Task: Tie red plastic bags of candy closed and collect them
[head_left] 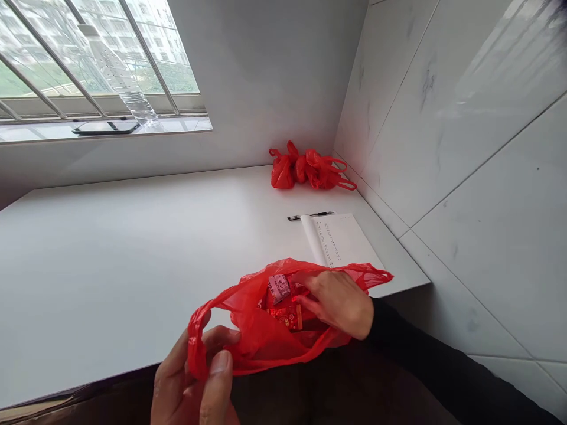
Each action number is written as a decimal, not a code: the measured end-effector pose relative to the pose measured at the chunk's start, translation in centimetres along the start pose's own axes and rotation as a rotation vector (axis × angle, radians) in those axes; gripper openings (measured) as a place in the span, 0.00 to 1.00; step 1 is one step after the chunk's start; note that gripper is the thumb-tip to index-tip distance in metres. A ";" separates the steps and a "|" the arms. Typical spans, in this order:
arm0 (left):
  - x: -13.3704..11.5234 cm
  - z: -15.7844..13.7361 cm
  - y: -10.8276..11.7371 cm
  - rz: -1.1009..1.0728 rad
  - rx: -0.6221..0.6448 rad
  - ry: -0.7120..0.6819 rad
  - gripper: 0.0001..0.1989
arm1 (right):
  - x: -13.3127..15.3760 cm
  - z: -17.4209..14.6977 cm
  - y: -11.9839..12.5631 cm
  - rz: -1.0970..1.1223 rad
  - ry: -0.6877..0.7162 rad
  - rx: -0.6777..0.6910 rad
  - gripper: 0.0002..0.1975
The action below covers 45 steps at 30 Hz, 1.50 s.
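A red plastic bag gapes at the near edge of the table, its mouth facing up at me. My left hand is closed around the bag's left handle. Reaching in over the right rim, my right hand has its visible fingers stretched out and apart, beside small wrapped packets. One is a pink packet with dark print; below it lies a red packet with gold marks. The bag and the hand itself partly hide the right fingertips and the rest of the contents.
Behind the bag, an open notebook with handwritten lines lies on the white table, beside a pen. Tied red bags sit in the back corner by the tiled wall. A bottle and a phone are on the windowsill.
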<state>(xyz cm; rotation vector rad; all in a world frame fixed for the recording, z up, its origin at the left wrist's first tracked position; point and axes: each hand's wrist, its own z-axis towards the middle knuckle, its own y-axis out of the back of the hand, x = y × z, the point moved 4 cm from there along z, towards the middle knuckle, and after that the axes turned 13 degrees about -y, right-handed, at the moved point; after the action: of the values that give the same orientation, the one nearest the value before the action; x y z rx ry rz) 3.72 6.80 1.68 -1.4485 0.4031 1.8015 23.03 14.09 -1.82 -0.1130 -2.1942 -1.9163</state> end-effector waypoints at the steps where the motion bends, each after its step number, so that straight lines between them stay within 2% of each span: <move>1: 0.0 0.1 0.0 0.000 -0.002 -0.008 0.19 | 0.1 0.2 -0.3 0.009 0.018 0.003 0.07; 7: 0.2 0.1 0.1 -0.020 0.005 0.020 0.20 | 0.9 1.0 -1.1 0.008 -0.051 -0.008 0.09; 14: 0.1 0.1 -0.1 -0.027 0.018 0.039 0.25 | 3.4 0.9 -1.3 0.147 0.064 0.097 0.12; 20: -0.1 0.0 0.2 -0.022 0.036 0.049 0.25 | 2.6 1.3 -1.2 0.113 0.050 0.109 0.12; 27: -0.1 -0.6 0.3 -0.015 0.108 0.019 0.25 | 0.2 -0.4 -0.1 -0.140 -0.081 0.135 0.07; 33: 0.0 -0.7 0.3 0.000 0.130 0.013 0.24 | 0.2 -0.8 -0.3 -0.140 -0.092 0.096 0.16; 39: 0.1 -0.7 0.5 0.002 0.131 0.049 0.25 | -0.3 -0.5 -0.7 -0.145 -0.137 0.082 0.08; 45: 0.0 -0.8 0.3 -0.001 0.108 0.032 0.25 | -0.3 -0.5 -0.2 -0.147 -0.151 0.095 0.05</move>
<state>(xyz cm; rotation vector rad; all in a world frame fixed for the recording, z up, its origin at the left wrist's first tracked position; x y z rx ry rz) 4.01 6.05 1.40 -1.4037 0.5080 1.7312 23.36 13.63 -2.00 -0.0853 -2.4517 -1.9313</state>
